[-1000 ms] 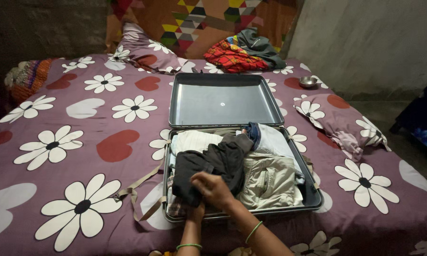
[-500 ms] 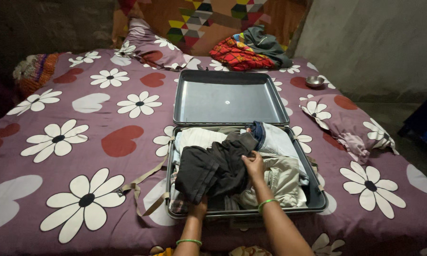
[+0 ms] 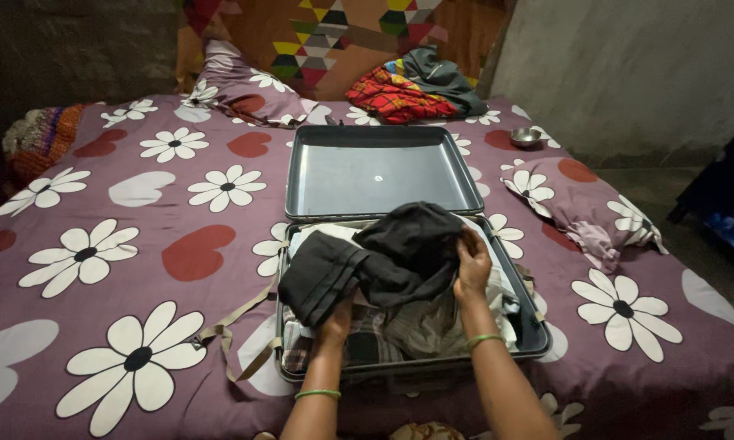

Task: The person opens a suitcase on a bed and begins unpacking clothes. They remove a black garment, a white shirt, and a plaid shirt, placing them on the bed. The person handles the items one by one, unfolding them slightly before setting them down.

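Observation:
An open grey suitcase (image 3: 538, 341) lies on the bed, its lid (image 3: 379, 173) flat behind it and folded clothes packed inside. Both my hands lift a dark grey garment (image 3: 383, 261) above the clothes. My left hand (image 3: 337, 319) grips its lower left fold from underneath. My right hand (image 3: 473, 265) grips its right edge. Checked cloth (image 3: 367, 346) and beige clothes show beneath the lifted garment.
The bed carries a purple sheet (image 3: 138, 244) with white flowers and red hearts. A matching pillow (image 3: 583, 208) lies right of the suitcase and another (image 3: 244, 85) at the head. A red checked cloth pile (image 3: 407, 94) and a small metal bowl (image 3: 526, 136) sit beyond. Beige straps (image 3: 236, 326) trail left.
The view shifted slightly. My right hand moved from the garment's front to its right edge, and both hands raised the dark garment off the packed clothes.

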